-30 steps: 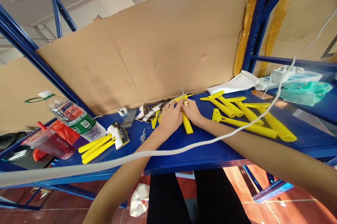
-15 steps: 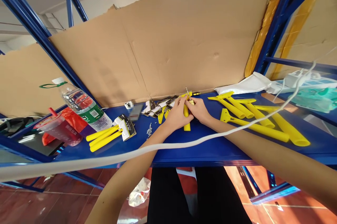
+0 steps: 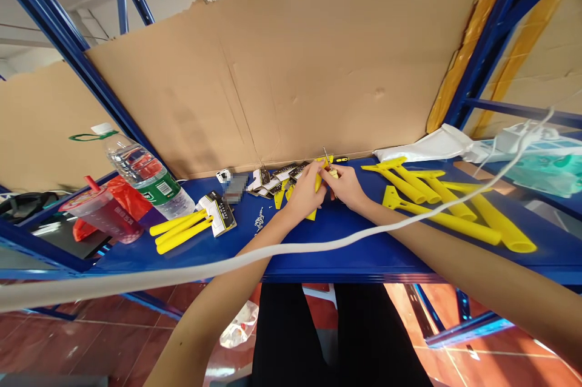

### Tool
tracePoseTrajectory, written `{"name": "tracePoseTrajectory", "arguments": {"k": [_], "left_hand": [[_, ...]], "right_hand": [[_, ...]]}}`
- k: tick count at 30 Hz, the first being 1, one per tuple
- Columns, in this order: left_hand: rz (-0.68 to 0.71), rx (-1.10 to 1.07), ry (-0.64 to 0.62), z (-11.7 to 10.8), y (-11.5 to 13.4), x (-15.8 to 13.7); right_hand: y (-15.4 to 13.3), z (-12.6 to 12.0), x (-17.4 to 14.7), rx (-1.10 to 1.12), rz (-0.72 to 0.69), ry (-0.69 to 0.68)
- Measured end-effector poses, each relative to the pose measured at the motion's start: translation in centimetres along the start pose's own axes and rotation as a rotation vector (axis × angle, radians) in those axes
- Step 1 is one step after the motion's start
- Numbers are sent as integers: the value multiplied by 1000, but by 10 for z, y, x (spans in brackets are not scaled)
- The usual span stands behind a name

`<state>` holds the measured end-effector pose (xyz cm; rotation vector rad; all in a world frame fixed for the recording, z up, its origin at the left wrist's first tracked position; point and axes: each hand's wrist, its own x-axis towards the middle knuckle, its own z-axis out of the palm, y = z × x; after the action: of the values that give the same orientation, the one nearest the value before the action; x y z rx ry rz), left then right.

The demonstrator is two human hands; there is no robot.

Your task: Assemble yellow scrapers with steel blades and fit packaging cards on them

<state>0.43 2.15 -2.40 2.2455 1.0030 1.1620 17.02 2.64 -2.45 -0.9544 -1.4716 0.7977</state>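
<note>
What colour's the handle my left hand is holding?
The handle in the left hand is yellow, seen in the head view.

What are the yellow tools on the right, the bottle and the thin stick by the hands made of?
The yellow tools look like smooth plastic: evenly coloured, slightly shiny. The bottle is probably glossy plastic: you see through it. The thin stick may be smooth metal: it looks greyish, but it's tiny here.

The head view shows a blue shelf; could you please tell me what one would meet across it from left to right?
Red cup, three yellow handles with a card, small metal parts, left hand, right hand, loose yellow tools.
</note>
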Motion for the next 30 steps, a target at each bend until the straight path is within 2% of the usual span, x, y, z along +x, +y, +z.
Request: {"name": "tracePoseTrajectory", "arguments": {"k": [7, 10, 14, 18, 21, 25, 30], "left_hand": [[-174, -102, -41, -5, 10, -1], [-230, -305, 19, -12, 12, 6], [-316, -763, 134, -40, 17, 15], [-334, -1039, 84, -84, 22, 18], [-396, -1060, 80, -112, 17, 17], [-400, -1049, 32, -138, -1, 14], [-428, -1036, 8, -157, -22, 3]], "right_hand": [[-2, 2, 1, 28, 22, -27], [-7, 4, 1, 107, 58, 22], [-14, 2, 6, 240, 64, 140], [-11, -5, 16, 258, 128, 184], [-3, -6, 18, 270, 225, 141], [1, 3, 10, 279, 343, -4], [0, 20, -6, 265, 354, -175]]}}
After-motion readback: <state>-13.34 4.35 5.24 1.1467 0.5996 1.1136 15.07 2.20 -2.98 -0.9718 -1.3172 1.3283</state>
